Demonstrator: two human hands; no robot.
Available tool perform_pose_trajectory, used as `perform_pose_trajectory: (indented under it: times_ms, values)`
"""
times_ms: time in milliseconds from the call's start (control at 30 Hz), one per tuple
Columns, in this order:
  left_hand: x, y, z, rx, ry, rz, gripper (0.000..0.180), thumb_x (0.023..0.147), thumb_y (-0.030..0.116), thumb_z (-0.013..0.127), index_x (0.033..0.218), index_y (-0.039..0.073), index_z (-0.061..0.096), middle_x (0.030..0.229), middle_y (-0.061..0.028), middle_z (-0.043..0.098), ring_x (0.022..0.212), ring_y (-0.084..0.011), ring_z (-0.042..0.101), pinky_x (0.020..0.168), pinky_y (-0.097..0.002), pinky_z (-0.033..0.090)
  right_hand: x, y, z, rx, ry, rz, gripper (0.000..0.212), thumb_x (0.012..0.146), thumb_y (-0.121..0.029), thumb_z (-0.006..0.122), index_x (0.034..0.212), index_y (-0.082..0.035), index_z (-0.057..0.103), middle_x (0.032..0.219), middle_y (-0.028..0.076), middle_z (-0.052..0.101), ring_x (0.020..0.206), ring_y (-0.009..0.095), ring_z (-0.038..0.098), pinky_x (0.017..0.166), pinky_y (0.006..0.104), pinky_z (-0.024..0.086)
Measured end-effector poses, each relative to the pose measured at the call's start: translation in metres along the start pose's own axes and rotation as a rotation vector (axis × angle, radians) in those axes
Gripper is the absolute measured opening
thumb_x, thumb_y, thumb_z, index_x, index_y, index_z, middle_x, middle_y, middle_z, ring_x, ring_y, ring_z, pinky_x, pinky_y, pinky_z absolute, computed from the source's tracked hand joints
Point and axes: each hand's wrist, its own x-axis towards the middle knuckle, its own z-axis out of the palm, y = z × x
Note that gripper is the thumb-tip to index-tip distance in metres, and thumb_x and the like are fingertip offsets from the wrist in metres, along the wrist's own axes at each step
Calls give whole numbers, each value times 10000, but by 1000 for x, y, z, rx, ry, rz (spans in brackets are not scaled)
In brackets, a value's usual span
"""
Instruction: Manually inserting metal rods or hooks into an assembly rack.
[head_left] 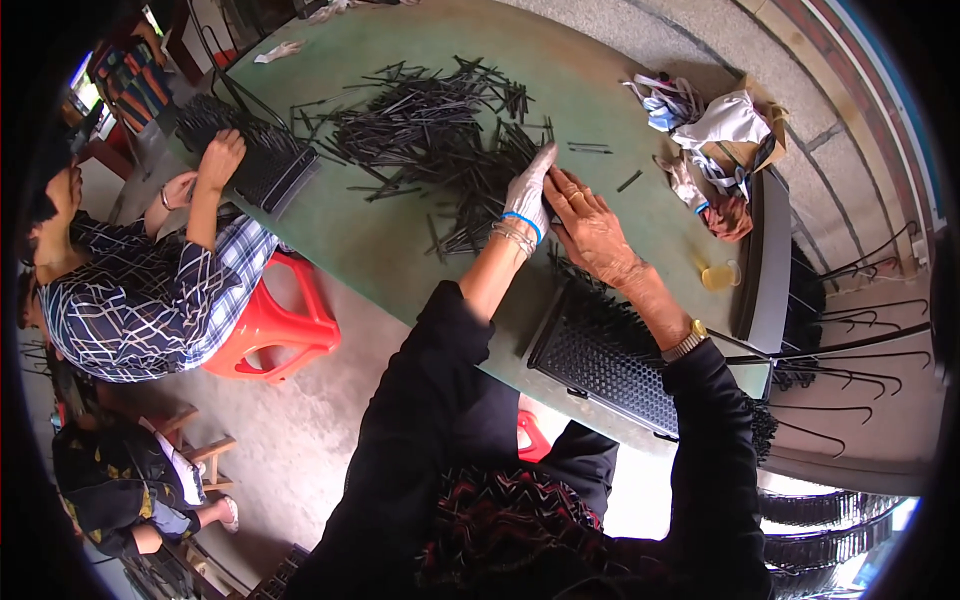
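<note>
My left hand (529, 194), in a white glove with a blue cuff, is raised over the table. Its fingers look pressed together, their inner side turned away, so what they hold is hidden. Against it lies my bare right hand (597, 236), with a ring and a gold watch, its fingers stretched out flat. Thin black sticks (517, 146) show just beyond the glove, belonging to a large loose pile (420, 115). Below my right hand stands a black tray (625, 375) with rows of holes, and black sticks stand up along its far part.
A green table (370, 255) carries everything. Cloths (735, 120) and a crumpled glove lie at the right, near a yellowish cup (718, 276). At the left a co-worker on a red stool (275, 325) handles another black tray (270, 175). Curved black rods (860, 320) jut out at the right.
</note>
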Motion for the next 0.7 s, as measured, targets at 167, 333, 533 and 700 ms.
perform_pose_trajectory:
  times_ms: [167,333,533,700]
  values:
    - [16,12,1,2,135,77,319,799,271,744,951,12,638,871,-73,643,753,-226,620,720,-377,530,4,-11,-21,272,22,176,957,762,-210,754,1515,-123,170,1473,177,329,1317,389,389,1057,457,393]
    - [12,25,8,-192,71,-14,255,848,271,698,971,82,579,832,-90,630,704,-257,616,642,-388,526,-4,17,-2,431,-69,451,886,847,-231,713,1510,-101,141,1179,217,587,1077,377,584,890,401,490]
    - [26,18,-23,-229,77,18,230,888,277,656,976,86,563,847,-95,620,768,-272,639,712,-447,552,3,15,11,569,-30,452,479,895,-199,650,1279,10,452,758,144,616,705,272,603,700,395,477]
    - [14,20,-7,-218,148,37,274,867,291,674,987,81,547,859,-76,611,761,-250,612,680,-410,507,3,26,11,818,-203,606,257,931,-219,586,986,30,611,696,49,562,633,151,519,612,314,443]
